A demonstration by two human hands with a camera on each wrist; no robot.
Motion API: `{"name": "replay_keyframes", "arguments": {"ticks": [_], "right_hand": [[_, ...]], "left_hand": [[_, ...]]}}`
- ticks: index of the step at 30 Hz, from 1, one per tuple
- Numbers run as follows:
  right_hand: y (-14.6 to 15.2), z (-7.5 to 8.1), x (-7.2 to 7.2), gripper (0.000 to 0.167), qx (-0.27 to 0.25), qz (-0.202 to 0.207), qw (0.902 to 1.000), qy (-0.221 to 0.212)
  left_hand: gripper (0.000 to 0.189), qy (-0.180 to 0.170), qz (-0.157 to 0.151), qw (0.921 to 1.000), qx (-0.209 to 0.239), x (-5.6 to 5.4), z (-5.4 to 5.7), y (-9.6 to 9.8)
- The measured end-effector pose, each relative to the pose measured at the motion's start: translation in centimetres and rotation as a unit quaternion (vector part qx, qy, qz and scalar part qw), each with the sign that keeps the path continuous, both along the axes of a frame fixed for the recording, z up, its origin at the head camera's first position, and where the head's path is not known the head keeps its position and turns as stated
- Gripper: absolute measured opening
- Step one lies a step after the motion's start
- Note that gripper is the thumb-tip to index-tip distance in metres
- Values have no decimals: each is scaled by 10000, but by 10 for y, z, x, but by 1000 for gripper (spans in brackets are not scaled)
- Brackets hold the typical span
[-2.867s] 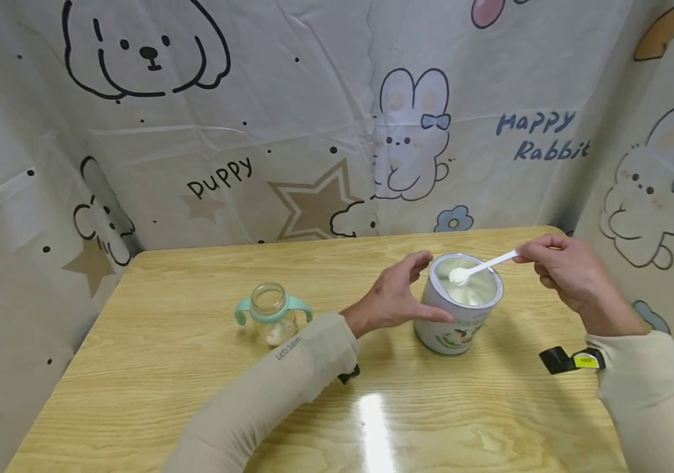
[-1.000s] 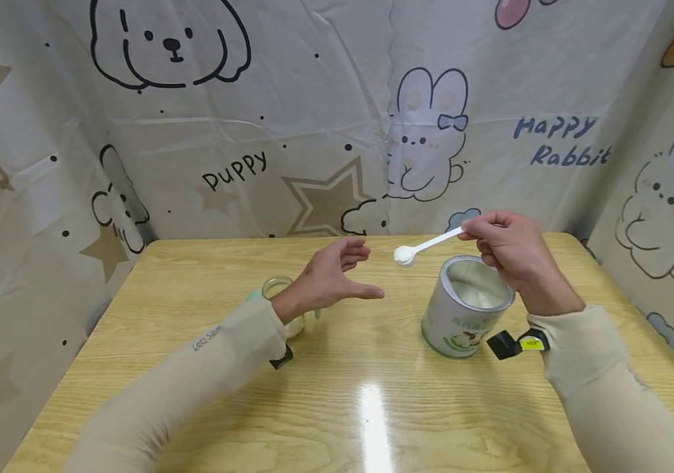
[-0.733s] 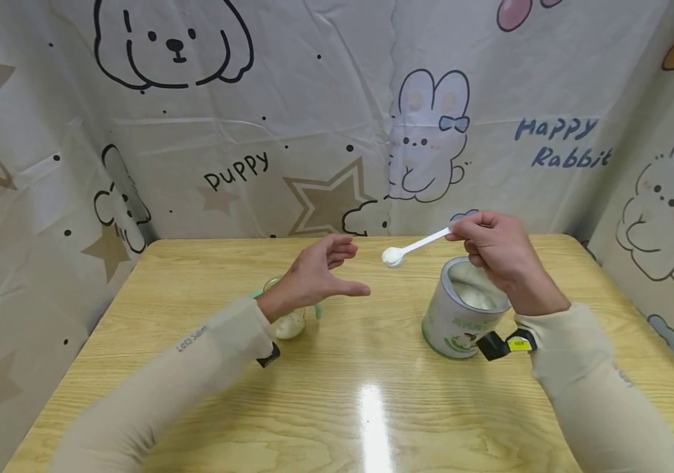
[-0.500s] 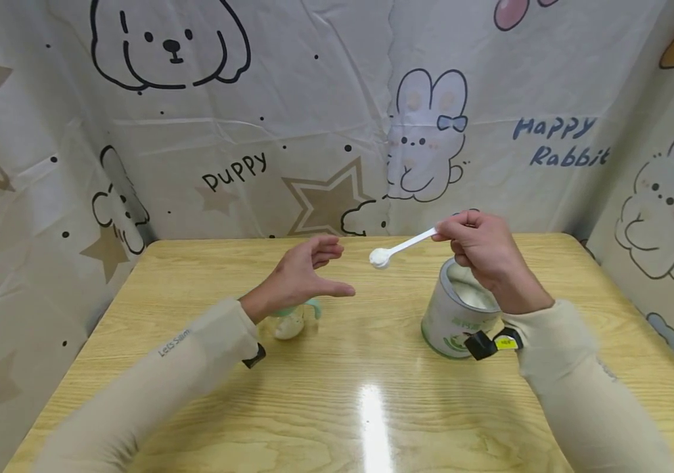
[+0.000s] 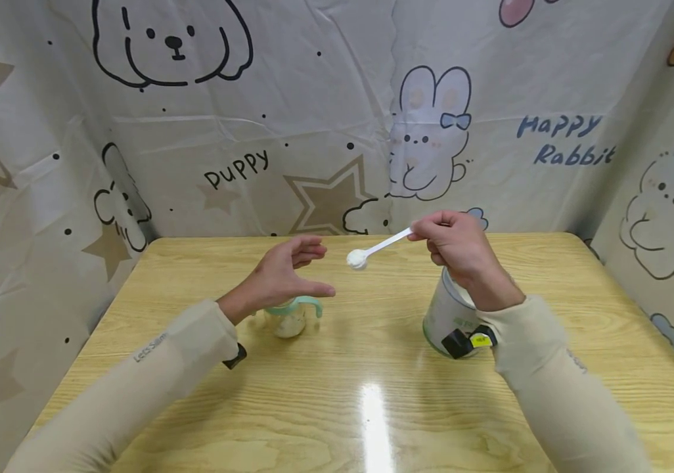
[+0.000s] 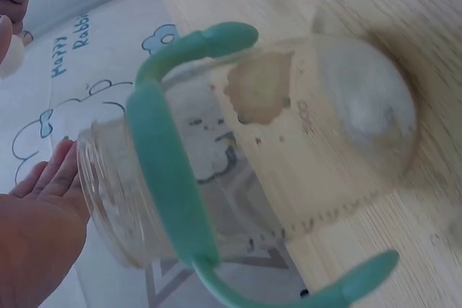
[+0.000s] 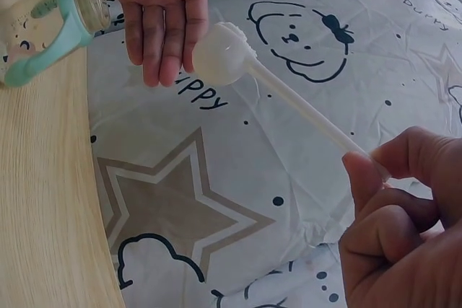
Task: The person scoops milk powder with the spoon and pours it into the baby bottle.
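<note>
My right hand (image 5: 455,246) pinches the end of a white measuring scoop's handle. Heaped white powder fills the bowl of the scoop (image 5: 357,259), which hangs in the air just right of my left hand (image 5: 284,272). That left hand holds nothing; its fingers reach out with the thumb spread apart. Below and partly behind it stands a clear baby bottle (image 5: 287,325) with a mint-green collar and two handles. Its mouth, uncapped in the left wrist view, is hidden from the head camera, and whitish powder lies at the bottle's base (image 6: 368,106).
A pale tin of milk powder (image 5: 439,314) with green print stands under my right forearm, which hides most of its opening. Everything rests on a wooden table (image 5: 337,394). A printed cloth (image 5: 313,118) hangs behind the table and along both sides.
The scoop has come up out of the tin with powder and moved left in my right hand. My left hand has left the tin's side and moved left to the bottle.
</note>
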State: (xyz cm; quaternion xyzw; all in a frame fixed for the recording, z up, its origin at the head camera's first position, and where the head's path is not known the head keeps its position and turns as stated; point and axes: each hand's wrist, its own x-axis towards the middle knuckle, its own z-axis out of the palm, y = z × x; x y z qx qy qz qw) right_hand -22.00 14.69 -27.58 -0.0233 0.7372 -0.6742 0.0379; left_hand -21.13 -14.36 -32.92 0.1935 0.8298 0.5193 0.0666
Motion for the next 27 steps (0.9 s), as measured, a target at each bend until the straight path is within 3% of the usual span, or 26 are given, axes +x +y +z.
{"name": "replay_keyframes", "arguments": {"ticks": [9,17,27], "right_hand": [[-13,-2,0,7,-17,-27,10000,-82],[-27,-7,-3,15,-177,-15,9998,-66],[-42,-10,-5,2,-245,38,9996,-129]], "left_hand": [[86,-36,90,9999,-78,3,-2,-16],[84,225,118,9994,-219,6,-8,-33],[82,325,136,9988,-344,10,-19,-47]]}}
